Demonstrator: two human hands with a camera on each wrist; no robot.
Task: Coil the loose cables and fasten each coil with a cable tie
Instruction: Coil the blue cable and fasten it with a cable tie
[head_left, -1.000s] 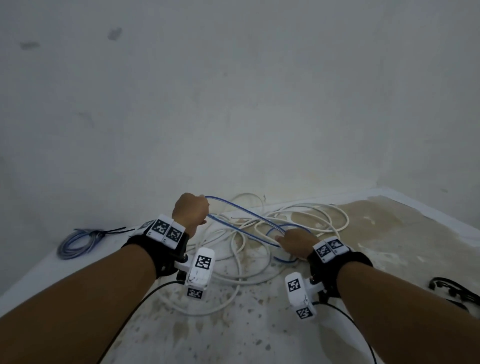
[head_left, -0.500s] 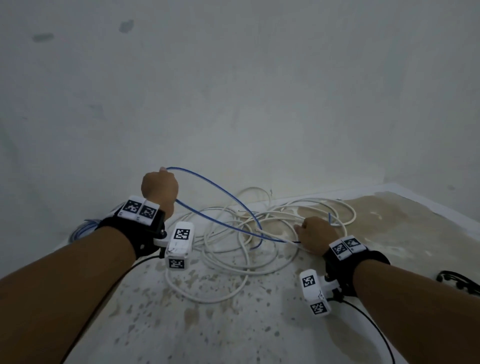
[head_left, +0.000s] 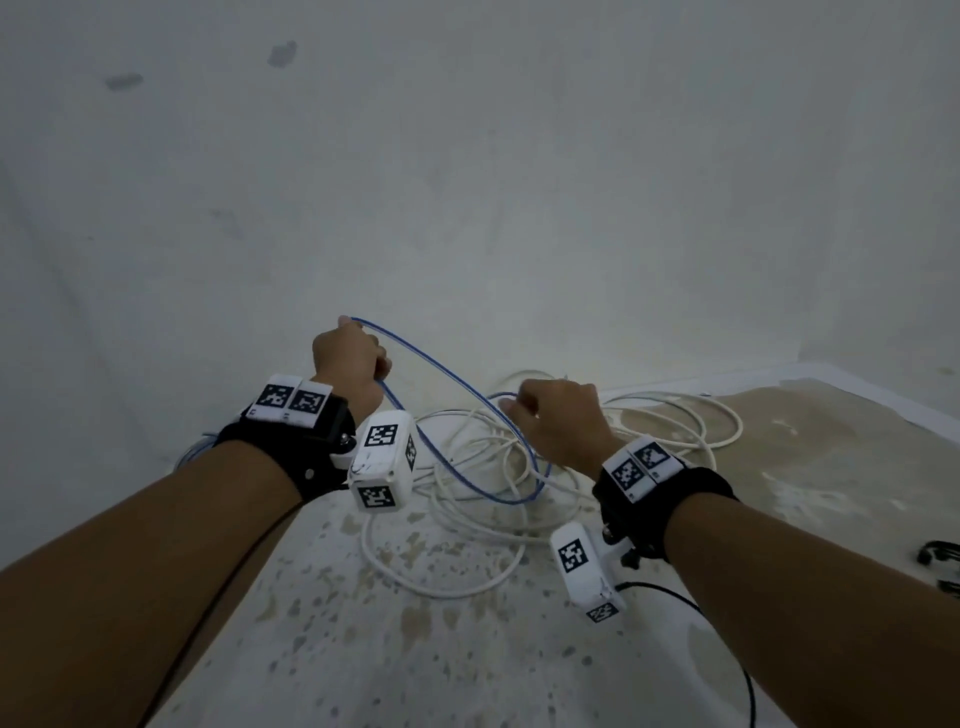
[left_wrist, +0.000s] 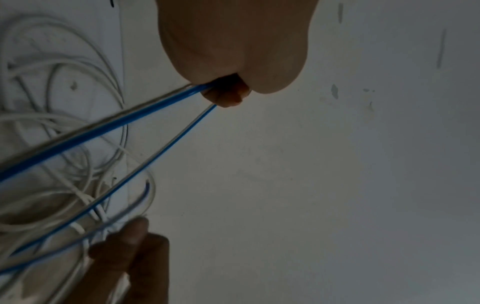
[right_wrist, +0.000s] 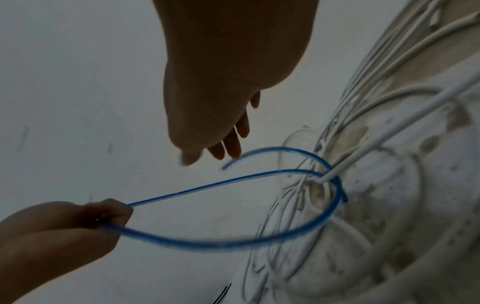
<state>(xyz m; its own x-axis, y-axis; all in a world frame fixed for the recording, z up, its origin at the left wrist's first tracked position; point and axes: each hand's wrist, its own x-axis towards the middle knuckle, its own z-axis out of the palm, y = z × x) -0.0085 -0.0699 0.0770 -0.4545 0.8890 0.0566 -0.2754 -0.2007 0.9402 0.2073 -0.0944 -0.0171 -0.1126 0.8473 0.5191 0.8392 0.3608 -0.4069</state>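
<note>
A thin blue cable (head_left: 457, 379) hangs in a loop above a tangle of white cables (head_left: 483, 447) on the stained floor. My left hand (head_left: 353, 358) is raised near the wall and grips two strands of the loop in its curled fingers (left_wrist: 226, 96). My right hand (head_left: 556, 415) hovers to its right over the tangle. In the right wrist view its fingers (right_wrist: 228, 148) are fairly straight, and the blue cable's free end (right_wrist: 224, 167) curves just below them without touching. The loop (right_wrist: 207, 244) runs back to my left hand (right_wrist: 78, 218).
A coiled blue-grey cable bundle (head_left: 195, 452) lies by the wall behind my left wrist. A black object (head_left: 940, 558) sits at the right edge. The white wall (head_left: 467, 182) rises right behind the tangle. The stained floor (head_left: 415, 649) stretches toward me.
My left hand has lifted the blue loop higher. My right hand has come up off the tangle and moved left toward the left hand, no longer gripping the cable.
</note>
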